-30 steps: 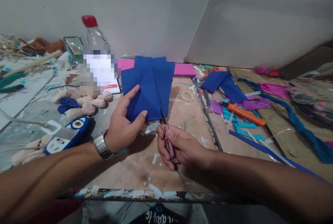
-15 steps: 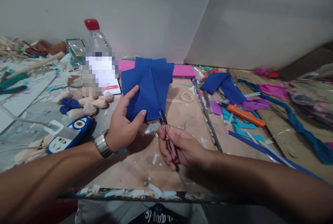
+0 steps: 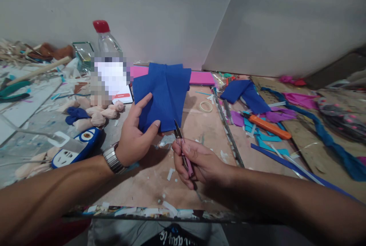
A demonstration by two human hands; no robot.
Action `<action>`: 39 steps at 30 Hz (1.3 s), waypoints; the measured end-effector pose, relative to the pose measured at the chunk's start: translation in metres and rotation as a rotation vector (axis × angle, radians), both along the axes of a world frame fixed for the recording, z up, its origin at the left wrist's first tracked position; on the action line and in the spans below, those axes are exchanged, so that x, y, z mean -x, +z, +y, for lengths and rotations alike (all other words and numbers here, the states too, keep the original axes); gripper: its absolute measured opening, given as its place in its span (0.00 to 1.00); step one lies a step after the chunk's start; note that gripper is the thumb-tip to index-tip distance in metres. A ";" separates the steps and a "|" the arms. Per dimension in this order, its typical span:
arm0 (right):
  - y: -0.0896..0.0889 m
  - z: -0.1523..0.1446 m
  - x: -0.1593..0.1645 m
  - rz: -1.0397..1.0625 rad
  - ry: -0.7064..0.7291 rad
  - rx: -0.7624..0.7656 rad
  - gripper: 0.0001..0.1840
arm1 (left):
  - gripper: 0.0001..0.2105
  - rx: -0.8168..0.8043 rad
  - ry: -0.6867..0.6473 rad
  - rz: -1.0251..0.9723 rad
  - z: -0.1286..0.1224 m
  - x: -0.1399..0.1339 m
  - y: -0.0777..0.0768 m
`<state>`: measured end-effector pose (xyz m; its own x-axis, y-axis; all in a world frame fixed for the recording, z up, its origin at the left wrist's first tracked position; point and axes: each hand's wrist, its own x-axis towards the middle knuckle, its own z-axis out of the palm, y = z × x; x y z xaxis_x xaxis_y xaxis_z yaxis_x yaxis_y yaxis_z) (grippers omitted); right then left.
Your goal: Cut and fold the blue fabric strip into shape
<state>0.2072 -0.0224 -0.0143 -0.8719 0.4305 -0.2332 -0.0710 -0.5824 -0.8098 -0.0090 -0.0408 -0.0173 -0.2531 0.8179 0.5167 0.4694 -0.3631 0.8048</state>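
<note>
My left hand (image 3: 137, 133) grips a blue piece of crepe paper (image 3: 167, 99) by its lower left part. The thumb and a finger lie on its front, and the other fingers are hidden behind it. Folds run down the sheet, which is wider in the middle than at the top. My right hand (image 3: 197, 158) is closed round a small pair of scissors (image 3: 187, 164) with pink handles. Their dark blades point up at the bottom right corner of the paper, and the tip overlaps its edge. Whether the blades cut into it I cannot tell.
Left stand a red-capped bottle (image 3: 107, 40), a lit phone (image 3: 122, 97), several peach-coloured bundles (image 3: 97, 116) and a blue-and-white power strip (image 3: 77, 148). Right lie a tape ring (image 3: 206, 106), an orange cutter (image 3: 268, 127) and blue scraps (image 3: 246, 95). A wall rises behind.
The scissor tips have shifted slightly left and down at the paper's lower corner, and the blades look closer together. My left hand and the paper have hardly moved.
</note>
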 end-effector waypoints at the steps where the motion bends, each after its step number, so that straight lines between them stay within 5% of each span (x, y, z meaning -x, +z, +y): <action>1: 0.000 -0.001 0.000 0.000 -0.002 -0.001 0.25 | 0.31 -0.003 0.000 0.004 0.000 0.000 0.000; 39: 0.001 -0.001 0.002 -0.014 -0.021 -0.064 0.23 | 0.32 0.000 -0.014 -0.007 0.000 0.000 0.000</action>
<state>0.2053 -0.0237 -0.0134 -0.8597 0.4626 -0.2166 -0.0711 -0.5282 -0.8462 -0.0091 -0.0411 -0.0176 -0.2449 0.8215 0.5150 0.4585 -0.3699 0.8080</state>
